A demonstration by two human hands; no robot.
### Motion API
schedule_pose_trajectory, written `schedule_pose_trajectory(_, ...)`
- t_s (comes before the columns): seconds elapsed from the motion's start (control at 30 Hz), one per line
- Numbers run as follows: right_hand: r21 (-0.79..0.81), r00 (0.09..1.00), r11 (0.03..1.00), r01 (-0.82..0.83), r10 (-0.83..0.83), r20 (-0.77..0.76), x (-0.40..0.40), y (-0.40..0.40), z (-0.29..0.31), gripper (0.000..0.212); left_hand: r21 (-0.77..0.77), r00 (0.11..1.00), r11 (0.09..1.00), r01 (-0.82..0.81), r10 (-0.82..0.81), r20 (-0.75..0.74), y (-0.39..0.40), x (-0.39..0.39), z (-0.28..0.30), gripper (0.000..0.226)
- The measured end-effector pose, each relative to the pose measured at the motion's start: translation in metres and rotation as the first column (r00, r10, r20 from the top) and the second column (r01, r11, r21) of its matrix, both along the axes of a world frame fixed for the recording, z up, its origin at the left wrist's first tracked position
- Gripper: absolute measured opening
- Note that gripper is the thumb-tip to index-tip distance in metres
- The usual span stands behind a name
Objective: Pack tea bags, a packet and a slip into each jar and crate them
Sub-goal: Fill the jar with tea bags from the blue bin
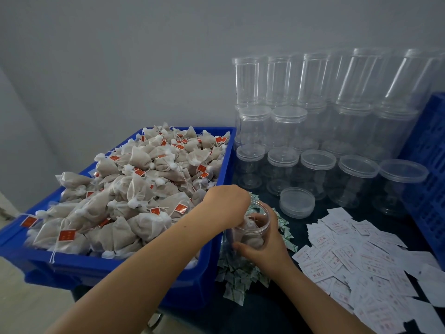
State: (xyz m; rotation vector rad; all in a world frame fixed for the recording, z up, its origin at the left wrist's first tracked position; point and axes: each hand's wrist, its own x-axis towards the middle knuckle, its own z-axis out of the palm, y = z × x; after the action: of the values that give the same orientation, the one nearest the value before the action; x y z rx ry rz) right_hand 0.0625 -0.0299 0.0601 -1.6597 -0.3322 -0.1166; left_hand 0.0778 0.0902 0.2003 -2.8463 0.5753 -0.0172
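Nearest the camera, two bare forearms reach toward an open clear jar (250,227) standing on the dark surface (298,227). Curled around the jar's near side, the right hand (263,244) grips it, thumb on the left of the wall and fingers wrapped round the right. Above the jar's mouth, the left hand (226,201) bends down at the wrist, its fingertips pinching a tea bag (248,221) just inside the rim; more tea bags already lie in the bottom of the jar. Left of the jar, touching distance away, a blue bin (134,268) is heaped with white mesh tea bags (134,189) bearing red tags. Around the jar's base and in front of it lies a scatter of small green-printed packets (237,278). Right of the jar, a loose pile of white slips (356,256) with red print spreads over the surface. Just behind and right of the jar rests a loose clear lid (297,201). Behind that, lidded empty jars (317,131) stand in stacked rows against the grey wall. At the far right of the jar, a blue crate (428,165) rises at the frame's edge
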Motion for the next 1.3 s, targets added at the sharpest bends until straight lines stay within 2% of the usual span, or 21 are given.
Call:
schedule_pose_trajectory(0.67,-0.014,1.0,1.0,0.018,-0.019,-0.025,0.003,0.001,-0.006,0.099,-0.076,0.999,0.996,0.036,-0.034,0.024,0.006,-0.001,-0.004,0.014)
schedule_pose_trajectory(0.8,-0.017,0.999,0.999,0.028,-0.029,-0.03,0.002,0.001,-0.007,0.099,-0.173,0.996,0.983,0.065,-0.054,0.07,0.008,-0.002,-0.006,0.015)
schedule_pose_trajectory(0.97,-0.021,0.999,0.999,0.036,-0.036,-0.024,0.002,0.0,-0.006,0.1,-0.395,0.995,0.915,0.084,-0.058,0.078,0.023,-0.008,-0.001,0.016)
schedule_pose_trajectory(1.07,-0.025,0.999,0.999,0.039,-0.039,-0.006,0.0,0.001,-0.004,0.097,-0.455,0.994,0.888,0.069,-0.021,0.11,0.044,-0.01,0.008,0.02)
schedule_pose_trajectory(1.23,-0.039,0.999,0.999,0.031,-0.031,-0.008,-0.002,-0.001,-0.001,0.096,-0.467,0.981,0.884,-0.016,0.104,0.163,0.095,-0.022,0.014,0.015)
schedule_pose_trajectory(1.3,-0.043,1.0,0.999,0.027,-0.027,-0.011,-0.002,-0.001,0.0,0.096,-0.429,0.976,0.9,-0.081,0.159,0.149,0.116,-0.029,0.013,0.018)
